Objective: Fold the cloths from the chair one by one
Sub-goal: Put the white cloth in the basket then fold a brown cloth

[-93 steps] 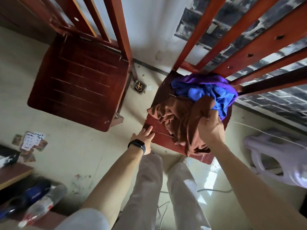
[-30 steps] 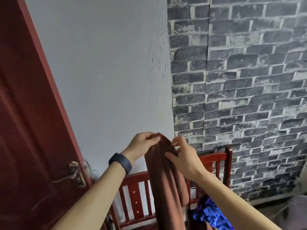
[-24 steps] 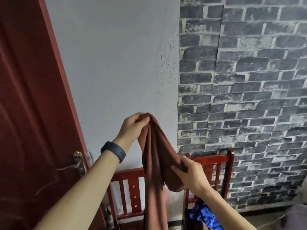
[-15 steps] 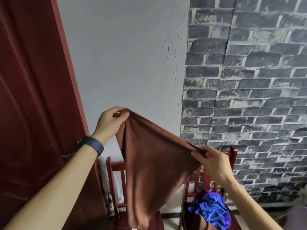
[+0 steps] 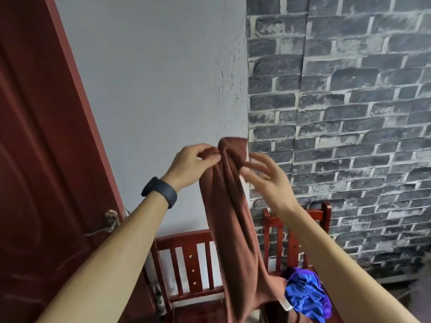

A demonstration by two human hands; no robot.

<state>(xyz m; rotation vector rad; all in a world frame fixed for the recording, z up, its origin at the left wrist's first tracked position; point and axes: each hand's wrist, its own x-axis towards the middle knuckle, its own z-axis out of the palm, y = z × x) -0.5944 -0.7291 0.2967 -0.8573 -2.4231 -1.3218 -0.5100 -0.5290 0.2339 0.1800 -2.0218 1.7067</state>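
A long brown fabric cloth (image 5: 233,217) gathered into one hanging strip.
Earlier spread between both hands, it now hangs from the pinching grip of the left hand (image 5: 191,164); the right hand (image 5: 265,180) keeps a wide grip beside it. A crumpled blue cloth (image 5: 305,297) lies on the red wooden chair (image 5: 326,220) below.

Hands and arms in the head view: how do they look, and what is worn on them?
Both forearms are bare, with no sleeves in view. The left hand and the right hand show no gloves and no rings that I can see; the right one is blurred. A dark, smooth band sits around the left wrist.
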